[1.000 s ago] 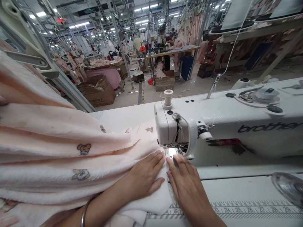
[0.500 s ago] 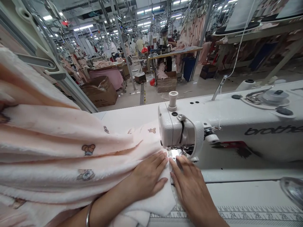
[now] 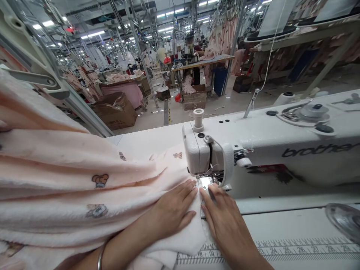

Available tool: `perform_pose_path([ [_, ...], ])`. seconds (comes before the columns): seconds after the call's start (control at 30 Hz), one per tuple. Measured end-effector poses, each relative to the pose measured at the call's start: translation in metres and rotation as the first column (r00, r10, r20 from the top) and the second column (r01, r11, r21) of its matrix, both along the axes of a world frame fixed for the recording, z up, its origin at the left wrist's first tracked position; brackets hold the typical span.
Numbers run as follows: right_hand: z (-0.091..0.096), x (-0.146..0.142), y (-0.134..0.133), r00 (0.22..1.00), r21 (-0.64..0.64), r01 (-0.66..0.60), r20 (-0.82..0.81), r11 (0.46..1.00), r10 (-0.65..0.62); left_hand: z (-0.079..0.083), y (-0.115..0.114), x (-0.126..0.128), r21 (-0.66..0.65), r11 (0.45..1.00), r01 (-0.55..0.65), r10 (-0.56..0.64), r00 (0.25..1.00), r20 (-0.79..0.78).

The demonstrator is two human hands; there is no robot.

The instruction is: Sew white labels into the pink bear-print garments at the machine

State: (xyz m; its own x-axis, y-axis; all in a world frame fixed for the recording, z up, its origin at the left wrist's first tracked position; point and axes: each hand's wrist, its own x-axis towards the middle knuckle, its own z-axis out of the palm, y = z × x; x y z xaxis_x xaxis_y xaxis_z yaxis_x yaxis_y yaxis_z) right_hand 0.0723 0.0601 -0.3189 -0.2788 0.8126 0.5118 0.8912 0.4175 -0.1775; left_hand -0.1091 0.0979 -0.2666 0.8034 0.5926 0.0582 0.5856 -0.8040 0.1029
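Observation:
My left hand lies flat on pale pink plush fabric printed with small cartoon animals, its fingertips just left of the presser foot. A bracelet circles that wrist. My right hand has its fingers stretched forward, the index fingertip touching the fabric's edge in front of the needle area and the others resting by the machine bed. A white sewing machine stands right beyond both hands, its lamp lighting the needle plate. The fabric runs under the machine's head, and the needle itself cannot be made out.
A printed ruler strip runs along the table's front edge. Fabric heaps up at the left beside a metal frame. A cardboard box stands on the floor behind. Farther back, a person sits at another workstation.
The camera view has turned slightly, so the machine and background sit a little further left. My hands stay nearly in place at the fabric, still flat beside the presser foot.

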Motion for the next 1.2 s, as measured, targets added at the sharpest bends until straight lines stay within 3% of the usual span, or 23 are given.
perform_pose_path([
  [0.4, -0.003, -0.002, 0.003, 0.999, 0.032, 0.037, 0.023, 0.999, -0.037, -0.01, 0.005, -0.001, 0.052, 0.998, -0.017, 0.016, 1.0, 0.013],
  [0.63, -0.003, -0.004, 0.002, 0.998, 0.008, 0.065, 0.016, 0.998, -0.065, -0.01, 0.012, 0.002, 0.175, 0.984, -0.024, 0.012, 0.997, 0.07],
  [1.2, -0.008, 0.003, -0.004, 0.998, -0.068, 0.024, -0.053, 0.997, -0.028, -0.017, 0.014, -0.001, 0.123, 0.99, -0.062, 0.052, 0.995, 0.084],
])
